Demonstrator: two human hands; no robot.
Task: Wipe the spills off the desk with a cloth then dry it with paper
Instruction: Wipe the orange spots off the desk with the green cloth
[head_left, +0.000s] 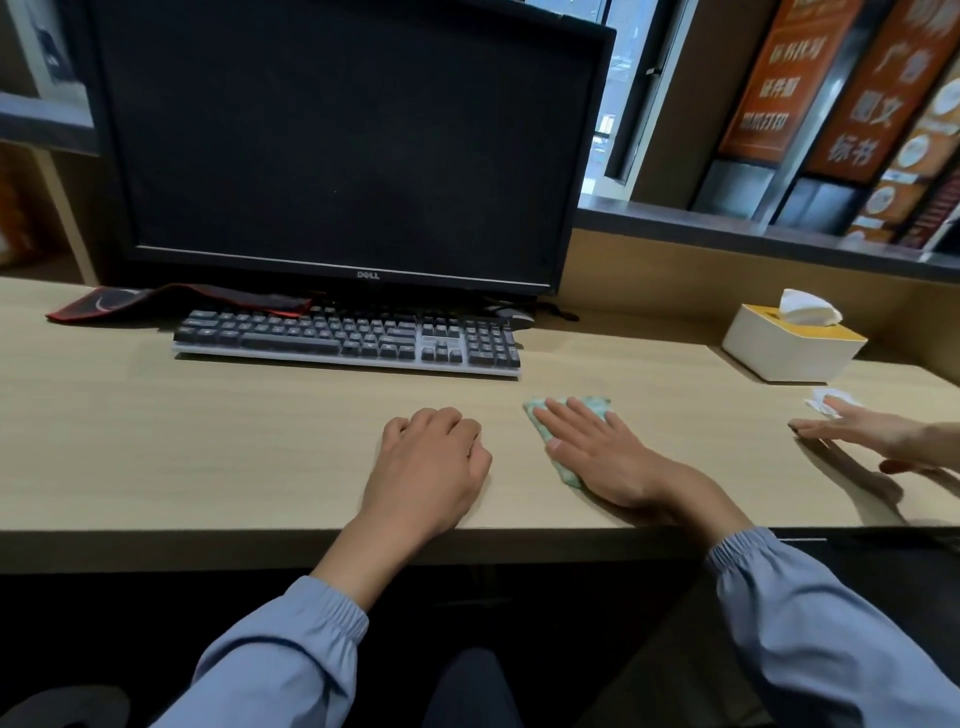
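The green patterned cloth lay flat on the desk, right of the frame's centre, below the keyboard's right end. The right hand pressed on it with straight, spread fingers, gripping nothing. The left hand rested just beside it on the bare desk, fingers loosely curled, holding nothing. At the right edge another person's hand lay open, fingertips touching a crumpled white paper. Above that stood a tissue box. The keyboard sat under a dark Dell monitor.
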